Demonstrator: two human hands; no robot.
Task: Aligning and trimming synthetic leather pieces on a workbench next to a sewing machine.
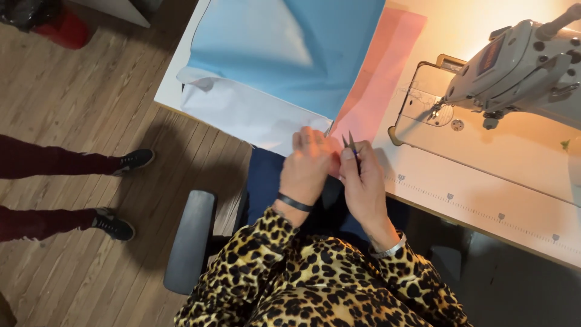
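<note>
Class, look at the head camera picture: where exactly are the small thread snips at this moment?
The thread snips are near the picture's middle, held in the right hand, blades pointing up at the pink fabric edge, close beside the left hand and left of the sewing machine.

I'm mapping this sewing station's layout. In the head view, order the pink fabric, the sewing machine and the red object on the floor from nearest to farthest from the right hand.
1. Pink fabric, touching the right hand.
2. Sewing machine, up to the right on the table.
3. Red object, far upper left on the floor.

Leopard-print sleeves (315, 278) cover both arms; a black wristband (295, 203) (left) and silver bracelet (389, 250) sit above the cuffs.
</note>
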